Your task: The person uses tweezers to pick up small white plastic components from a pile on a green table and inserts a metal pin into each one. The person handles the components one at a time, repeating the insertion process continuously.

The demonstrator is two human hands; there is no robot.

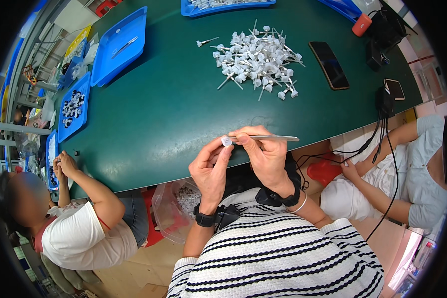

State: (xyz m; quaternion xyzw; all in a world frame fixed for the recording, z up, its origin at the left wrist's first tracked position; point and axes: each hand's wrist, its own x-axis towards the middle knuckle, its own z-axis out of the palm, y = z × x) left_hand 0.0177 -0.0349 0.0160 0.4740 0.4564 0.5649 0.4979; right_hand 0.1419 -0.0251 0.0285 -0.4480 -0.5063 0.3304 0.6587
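Note:
Just past the near edge of the green table, my left hand (209, 171) pinches a small white plastic part (226, 141) between thumb and fingertips. My right hand (269, 161) is closed round slim metal tweezers (287, 138), whose tip reaches the white part. Where exactly the tip touches is too small to make out. Farther back lies a loose heap of similar white parts with thin metal stems (258, 59). One such stemmed part (206, 41) rests apart, left of the heap.
A phone (329, 65) lies right of the heap. Blue trays (98, 72) line the table's left side. Below the edge stands a clear bin (166, 211) of small parts. Black cables (382, 119) hang at right. People sit on both sides; the left one's hands (64, 166) work at the table.

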